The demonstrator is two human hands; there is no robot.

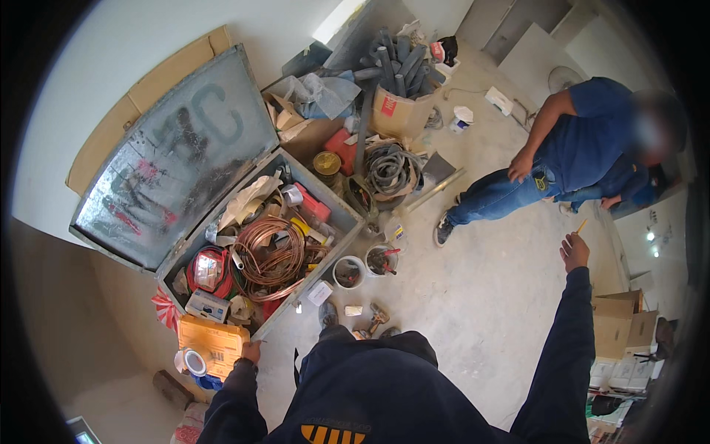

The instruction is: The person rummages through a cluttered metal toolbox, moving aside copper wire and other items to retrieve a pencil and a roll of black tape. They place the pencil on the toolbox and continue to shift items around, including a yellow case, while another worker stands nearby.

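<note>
My right hand (575, 252) is stretched out to the right with a thin yellow pencil-like stick (581, 226) between the fingers. On the other side, my left hand (251, 352) is at the edge of an orange plastic tool case (213, 341), by the near corner of a large metal chest (308, 286); its grip is unclear. A roll of tape (195, 362) lies on the case. Inside the chest are coiled copper tubing (272, 250), red cable (227, 277), a small printed box (207, 306) and a red case (312, 203). The chest's lid (183, 161) leans open against the wall.
Two buckets (349, 272) with tools, a cordless drill (379, 317) and a small white box (319, 293) stand near my feet. Beyond are grey hose (391, 169) and a carton of foam pipe insulation (402, 111). One person (577, 133) walks at right; another is behind. Cartons (613, 327) stand right.
</note>
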